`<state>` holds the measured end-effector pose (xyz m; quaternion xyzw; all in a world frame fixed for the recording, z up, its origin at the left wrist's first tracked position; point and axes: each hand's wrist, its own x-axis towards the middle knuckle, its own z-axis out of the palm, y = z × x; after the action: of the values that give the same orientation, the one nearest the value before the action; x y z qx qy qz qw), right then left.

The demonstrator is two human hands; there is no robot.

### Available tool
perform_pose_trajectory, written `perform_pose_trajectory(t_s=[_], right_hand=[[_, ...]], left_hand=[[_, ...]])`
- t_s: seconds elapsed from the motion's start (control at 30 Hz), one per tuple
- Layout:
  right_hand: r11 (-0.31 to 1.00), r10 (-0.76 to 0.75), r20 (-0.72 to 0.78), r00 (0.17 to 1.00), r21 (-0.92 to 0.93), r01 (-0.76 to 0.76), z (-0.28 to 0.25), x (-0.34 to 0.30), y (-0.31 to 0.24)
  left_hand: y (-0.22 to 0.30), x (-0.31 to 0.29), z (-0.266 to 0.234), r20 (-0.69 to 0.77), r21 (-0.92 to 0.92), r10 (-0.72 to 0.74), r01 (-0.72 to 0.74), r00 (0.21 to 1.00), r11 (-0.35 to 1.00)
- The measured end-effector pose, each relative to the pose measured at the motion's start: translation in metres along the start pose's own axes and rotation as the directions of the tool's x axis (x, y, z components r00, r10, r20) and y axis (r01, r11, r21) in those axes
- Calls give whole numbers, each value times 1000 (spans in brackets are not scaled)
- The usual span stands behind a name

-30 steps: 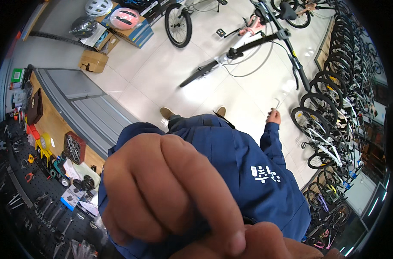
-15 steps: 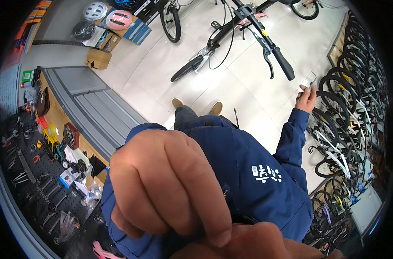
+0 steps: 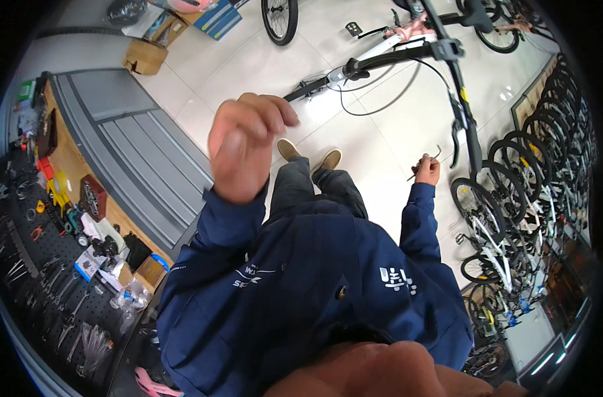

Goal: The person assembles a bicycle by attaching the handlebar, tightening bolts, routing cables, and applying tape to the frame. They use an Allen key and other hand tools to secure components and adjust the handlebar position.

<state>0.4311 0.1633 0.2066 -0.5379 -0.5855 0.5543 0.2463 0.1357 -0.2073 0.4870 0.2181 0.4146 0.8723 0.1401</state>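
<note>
My left hand (image 3: 245, 142) is raised in front of my chest, palm side partly showing. Its fingers curl loosely, thumb apart from the fingertips, and nothing is visible in it. Lower and farther off to the right, my right hand (image 3: 428, 172) closes around a thin L-shaped hex key (image 3: 437, 152), whose bent end sticks out above the fingers. Just right of that hand hangs the black handlebar grip (image 3: 473, 149) with its brake lever (image 3: 455, 142). They belong to a bicycle (image 3: 381, 49) with a pink and white frame, standing ahead of me; neither hand touches it.
On the left, a wooden bench (image 3: 73, 159) carries tools and parts beside a black pegboard (image 3: 50, 264) hung with wrenches. A grey metal cabinet (image 3: 139, 159) stands by it. Several bicycles (image 3: 493, 245) line the right side. A cardboard box (image 3: 144, 57) sits at the far left.
My left hand has dropped away from close to the camera and moved forward. The right hand has come inward and lower with the hex key. The bicycle appears shifted to the right in view.
</note>
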Motion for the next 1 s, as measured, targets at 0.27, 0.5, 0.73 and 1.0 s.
perform_pose_trajectory(t_s=[0.27, 0.5, 0.73, 1.0], right_hand=[[982, 159, 220, 963, -132, -132, 124, 20, 40], [998, 22, 409, 912, -69, 8, 253, 110, 92], [996, -81, 529, 845, 25, 80, 309, 157, 159], [991, 129, 678, 724, -68, -113, 314, 134, 264]], left_hand=[[-203, -97, -190, -577, 281, -316, 546, 753, 789], [-341, -139, -264, -585, 752, 75, 505, 807, 424], [-431, -138, -319, -341, 928, 275, 275, 899, 252], [-481, -149, -358, -169, 970, 403, 81, 899, 228]])
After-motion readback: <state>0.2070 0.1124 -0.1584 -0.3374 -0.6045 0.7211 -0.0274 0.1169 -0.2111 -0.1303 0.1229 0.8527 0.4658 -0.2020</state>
